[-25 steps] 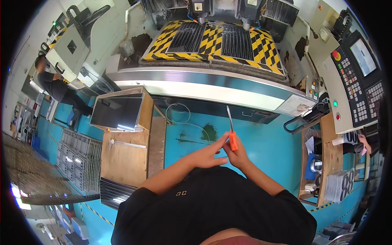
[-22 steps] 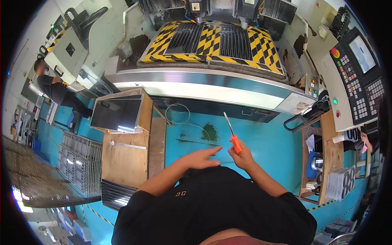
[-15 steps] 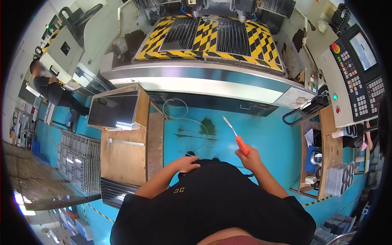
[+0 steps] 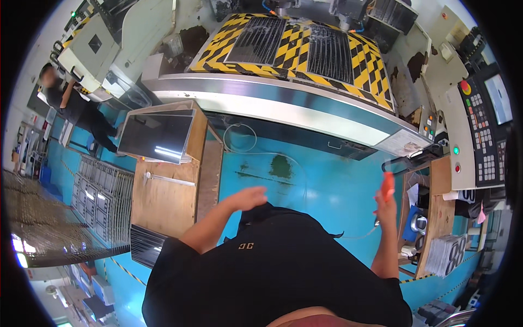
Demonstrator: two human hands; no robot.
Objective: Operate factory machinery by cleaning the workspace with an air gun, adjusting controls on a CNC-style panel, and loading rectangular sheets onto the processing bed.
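Gripped an orange-handled tool point(image 4: 388, 186) in the right hand point(image 4: 385, 206), out at two o'clock from the chest, handle end up above the curled fingers. Could not settle, given the blur, the direction of any shaft; made out only a metallic glint just below the fist, perhaps part of the tool. Held nothing visible in the left hand point(image 4: 250, 198), at eleven o'clock, fingers close together, near the black shirt point(image 4: 272, 261). Risked, through a loose grip, a drop onto the blue floor point(image 4: 338, 191). Risked also, through too wide a swing, a knock against the wooden shelf point(image 4: 442, 212), between two and three o'clock, or a bump on the console point(image 4: 487, 114) buttons at two. Might have tripped on the pale hose point(image 4: 255, 140) near half past eleven, or slid on the dark stain point(image 4: 280, 167) at twelve, if wet, by stepping forward without looking down. Could have jolted the wooden cart point(image 4: 163, 191) at ten o'clock, perhaps shifting the tilted glossy panel point(image 4: 155, 133) on top. Faced, farther off at twelve, the striped machine bed point(image 4: 294, 49); might have scratched the ribbed panels point(image 4: 329, 54) there by careless contact with metal.
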